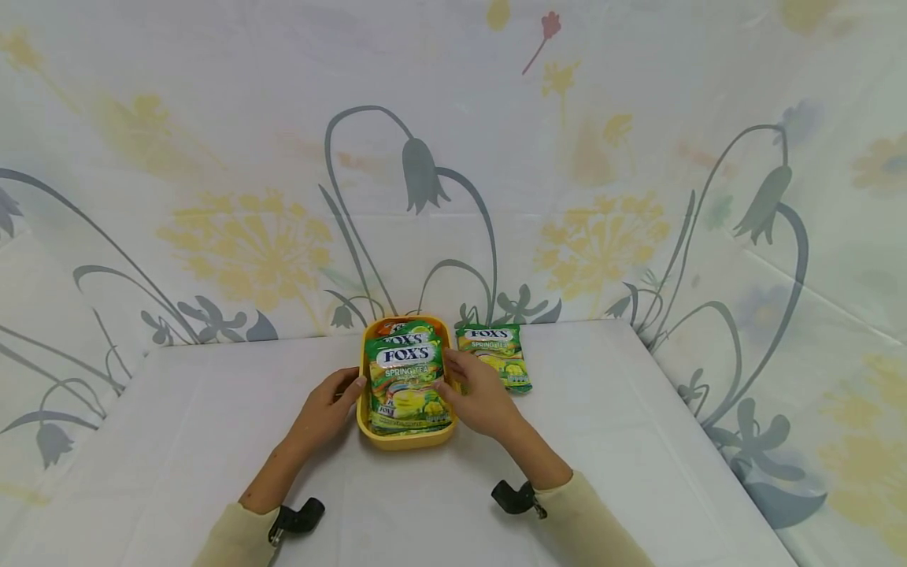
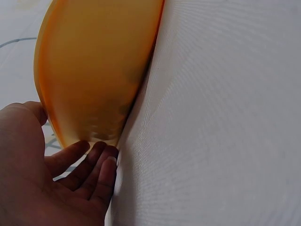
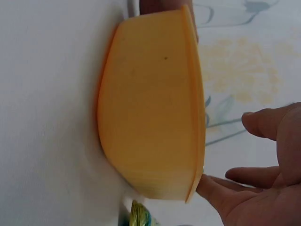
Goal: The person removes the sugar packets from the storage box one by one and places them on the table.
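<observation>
A yellow plastic tub [image 1: 407, 442] stands on the white table and holds several candy packets. The top one is a green FOX'S Spring Tea packet [image 1: 407, 386]. My left hand [image 1: 327, 409] is at the tub's left side; in the left wrist view, its thumb is at the rim and its fingertips touch the outer wall. From the right, my right hand [image 1: 482, 392] reaches over the rim. In the right wrist view, its thumb is spread away from the tub and a finger touches the rim.
Another green FOX'S packet [image 1: 512, 366] lies on the table to the right of the tub, partly behind my right hand. The white table [image 1: 212, 425] meets a flower-printed cloth backdrop [image 1: 418, 252] just behind the tub.
</observation>
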A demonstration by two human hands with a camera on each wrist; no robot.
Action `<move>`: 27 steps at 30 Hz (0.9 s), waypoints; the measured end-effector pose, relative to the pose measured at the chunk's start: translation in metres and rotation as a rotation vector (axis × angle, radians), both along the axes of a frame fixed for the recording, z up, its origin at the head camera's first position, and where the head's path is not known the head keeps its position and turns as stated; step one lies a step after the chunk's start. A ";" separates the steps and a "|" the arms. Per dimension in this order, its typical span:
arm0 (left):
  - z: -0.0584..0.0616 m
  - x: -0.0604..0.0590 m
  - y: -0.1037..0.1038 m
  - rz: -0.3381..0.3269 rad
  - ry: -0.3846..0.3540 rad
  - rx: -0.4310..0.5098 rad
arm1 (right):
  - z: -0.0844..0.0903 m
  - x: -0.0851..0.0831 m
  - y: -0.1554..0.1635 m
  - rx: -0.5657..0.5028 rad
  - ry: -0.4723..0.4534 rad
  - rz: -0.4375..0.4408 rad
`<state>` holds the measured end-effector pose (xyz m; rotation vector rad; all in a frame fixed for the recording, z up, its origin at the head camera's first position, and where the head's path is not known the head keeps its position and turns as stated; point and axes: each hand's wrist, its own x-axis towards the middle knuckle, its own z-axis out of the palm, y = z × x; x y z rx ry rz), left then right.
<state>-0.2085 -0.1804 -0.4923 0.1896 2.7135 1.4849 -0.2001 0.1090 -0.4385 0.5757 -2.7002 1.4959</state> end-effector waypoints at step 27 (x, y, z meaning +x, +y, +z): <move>-0.002 -0.001 0.000 -0.009 0.001 -0.007 | 0.001 0.012 -0.016 0.030 -0.113 0.142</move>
